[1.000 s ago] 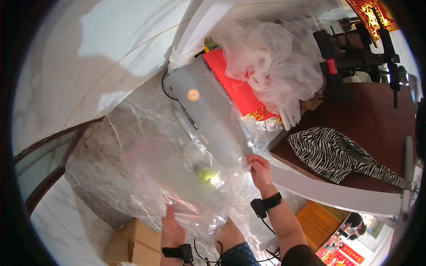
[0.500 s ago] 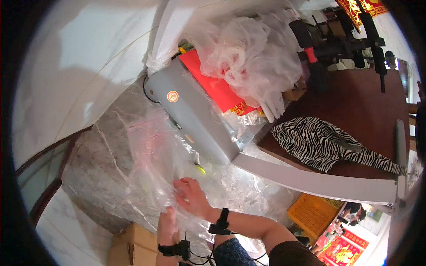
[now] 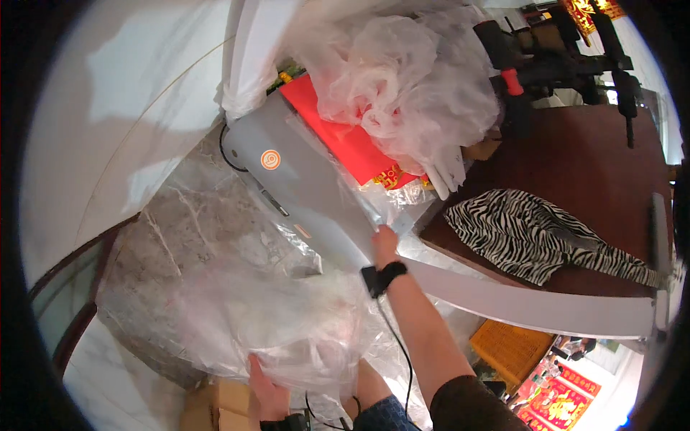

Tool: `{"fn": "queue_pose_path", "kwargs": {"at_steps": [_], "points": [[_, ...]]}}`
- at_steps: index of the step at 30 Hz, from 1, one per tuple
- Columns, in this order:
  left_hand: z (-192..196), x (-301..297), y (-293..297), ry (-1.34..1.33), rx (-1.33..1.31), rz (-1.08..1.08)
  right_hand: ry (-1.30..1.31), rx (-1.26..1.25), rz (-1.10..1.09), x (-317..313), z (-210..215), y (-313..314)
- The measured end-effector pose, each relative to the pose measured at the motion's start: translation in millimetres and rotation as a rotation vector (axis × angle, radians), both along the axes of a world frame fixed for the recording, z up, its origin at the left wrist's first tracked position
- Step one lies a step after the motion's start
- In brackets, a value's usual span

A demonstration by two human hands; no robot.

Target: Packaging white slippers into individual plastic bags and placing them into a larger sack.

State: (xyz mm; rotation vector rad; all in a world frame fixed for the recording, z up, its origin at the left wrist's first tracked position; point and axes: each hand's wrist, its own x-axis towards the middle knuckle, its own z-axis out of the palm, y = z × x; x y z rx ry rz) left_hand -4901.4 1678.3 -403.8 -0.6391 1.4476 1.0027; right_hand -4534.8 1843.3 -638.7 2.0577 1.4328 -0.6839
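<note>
A long grey machine (image 3: pixel 309 187) with a round orange mark lies slanted across the grey marble table (image 3: pixel 165 251). My right hand (image 3: pixel 384 244) is stretched out and rests on the machine's near end, fingers on its edge and on clear film there. Whether it grips anything I cannot tell. My left hand (image 3: pixel 264 388) is low at the table's near edge, closed on a bundle of clear plastic film (image 3: pixel 280 323) that spreads over the table in front of me.
A heap of white plastic bags (image 3: pixel 402 79) lies on red paper (image 3: pixel 345 144) behind the machine. A zebra-striped cloth (image 3: pixel 525 233) lies on a dark wooden table (image 3: pixel 582 172) to the right. A cardboard box (image 3: pixel 215 406) stands below the marble edge.
My right hand has left the film near my body and reached out to the machine's near end. The view has tilted a little; the left hand stays on the film.
</note>
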Motion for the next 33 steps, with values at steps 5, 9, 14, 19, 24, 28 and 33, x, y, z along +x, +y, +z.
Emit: {"fn": "queue_pose_path", "kwargs": {"at_steps": [5,9,14,19,24,28,33], "points": [[-36,-1,-15,-0.135,0.004,0.138,0.571,0.422,-1.720,69,-18,37],[-37,1,-6,-0.056,-0.006,0.126,0.775,0.285,-1.759,48,5,68],[-34,18,23,-0.066,0.027,0.043,0.646,0.264,-1.536,87,5,73],[-31,16,41,-0.068,-0.046,0.054,1.026,0.667,-1.929,86,7,99],[-15,10,56,0.012,0.017,-0.035,1.463,0.777,-2.282,74,22,113],[-27,33,65,-0.078,-0.006,-0.020,1.670,0.867,-1.661,151,-2,91],[-26,6,46,0.020,-0.004,-0.029,0.813,0.552,-2.005,66,9,107]]}}
